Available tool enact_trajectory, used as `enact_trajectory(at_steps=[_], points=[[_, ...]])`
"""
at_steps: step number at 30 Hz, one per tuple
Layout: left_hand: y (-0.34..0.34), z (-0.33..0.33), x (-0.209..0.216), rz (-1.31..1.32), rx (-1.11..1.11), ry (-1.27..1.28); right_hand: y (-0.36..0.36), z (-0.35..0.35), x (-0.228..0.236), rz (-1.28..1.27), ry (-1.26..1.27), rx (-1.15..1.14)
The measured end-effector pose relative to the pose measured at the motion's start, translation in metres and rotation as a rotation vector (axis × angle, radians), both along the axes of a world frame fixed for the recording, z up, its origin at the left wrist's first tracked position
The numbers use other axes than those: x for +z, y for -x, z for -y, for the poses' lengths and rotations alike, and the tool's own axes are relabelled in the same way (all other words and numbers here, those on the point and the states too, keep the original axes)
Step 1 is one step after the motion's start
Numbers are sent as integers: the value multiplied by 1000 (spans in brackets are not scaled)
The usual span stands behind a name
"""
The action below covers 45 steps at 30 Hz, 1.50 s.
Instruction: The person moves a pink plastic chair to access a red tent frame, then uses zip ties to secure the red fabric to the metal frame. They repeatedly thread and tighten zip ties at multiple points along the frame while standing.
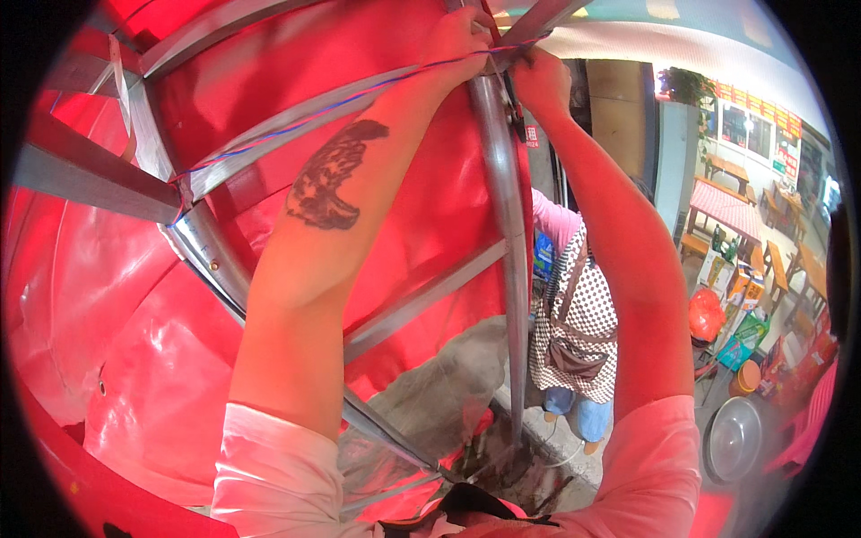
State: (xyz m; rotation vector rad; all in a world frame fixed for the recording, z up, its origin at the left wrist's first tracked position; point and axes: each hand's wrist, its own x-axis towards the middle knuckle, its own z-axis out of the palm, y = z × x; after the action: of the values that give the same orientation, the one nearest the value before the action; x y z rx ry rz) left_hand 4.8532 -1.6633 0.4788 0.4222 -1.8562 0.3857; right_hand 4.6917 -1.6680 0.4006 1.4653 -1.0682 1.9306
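Observation:
Both my arms reach up to a joint of grey metal tubes [500,170] under a red canopy sheet [413,188]. My left hand [459,43] is closed against the joint, its fingers curled; what lies inside them is hidden. A thin blue-and-red wire [345,99] runs from the frame's left side, along a slanted bar and across my left hand, to the joint. Just right of the upright tube, my right hand [543,82] is closed with its fingertips pinched at the wire's upper end. The exact grip there is partly hidden.
Below, a person in a checked apron [574,332] stands between the frame and my right arm. Wooden tables [725,208] and benches stand at right. A red bag [707,314] and a metal basin [734,439] are nearer. More frame bars [99,170] cross at left.

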Motion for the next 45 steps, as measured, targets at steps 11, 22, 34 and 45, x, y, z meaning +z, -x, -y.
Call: enact_trajectory(at_steps=[11, 22, 34, 45], points=[[-6, 25, 21, 109, -120, -156, 10, 5, 3, -79, -113, 166], [-3, 23, 23, 193, 32, -27, 8, 11, 5, -131, 36, 191], [-18, 6, 23, 206, -102, -187, 1, 12, 5, -83, 56, 226], [-17, 23, 23, 150, -174, -244, 0, 15, 4, -117, 118, 158]])
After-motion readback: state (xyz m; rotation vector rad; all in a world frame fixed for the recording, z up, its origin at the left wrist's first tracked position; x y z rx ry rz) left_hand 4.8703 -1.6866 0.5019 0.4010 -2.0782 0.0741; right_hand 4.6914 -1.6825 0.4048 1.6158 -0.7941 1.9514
